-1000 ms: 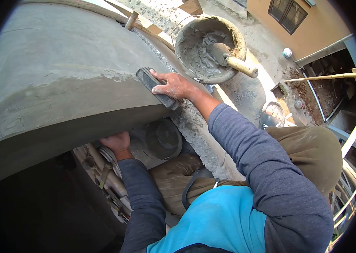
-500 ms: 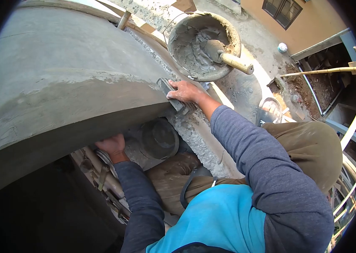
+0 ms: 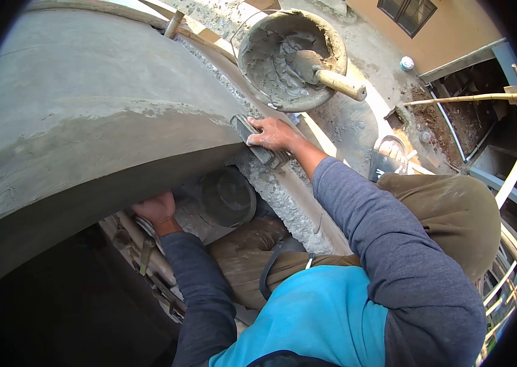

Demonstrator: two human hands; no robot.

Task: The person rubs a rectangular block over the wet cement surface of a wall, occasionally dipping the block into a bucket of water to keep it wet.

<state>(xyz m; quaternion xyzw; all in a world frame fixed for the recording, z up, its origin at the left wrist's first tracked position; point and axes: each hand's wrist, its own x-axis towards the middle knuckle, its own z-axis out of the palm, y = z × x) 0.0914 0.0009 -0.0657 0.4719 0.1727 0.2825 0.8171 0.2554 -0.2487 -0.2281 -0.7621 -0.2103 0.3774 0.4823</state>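
My right hand [image 3: 275,134] is closed on a grey, mortar-smeared plastering float [image 3: 247,129]. The float lies against the right end of a curved, plastered surface [image 3: 105,137], whose lower band looks darker and wetter than the part above. Beneath the surface's lower edge is my left hand [image 3: 157,209], its thumb apart from the fingers and its fingertips partly hidden. Beside it sits a dark round bucket [image 3: 226,197] in the shade. A mortar bucket [image 3: 261,67] stands above my right hand, with a trowel [image 3: 339,84] resting in it, handle over the rim.
A rough concrete edge [image 3: 292,211] runs down beside my legs. Bamboo poles [image 3: 466,100] and pale pipes stand at the right. Pipes and boards [image 3: 142,244] lie below my left hand, next to a dark drop. My sandalled foot [image 3: 391,150] rests on the right.
My right hand and the float have shifted slightly right and down along the surface's end. The whole view has moved a little; my left hand stays beneath the edge.
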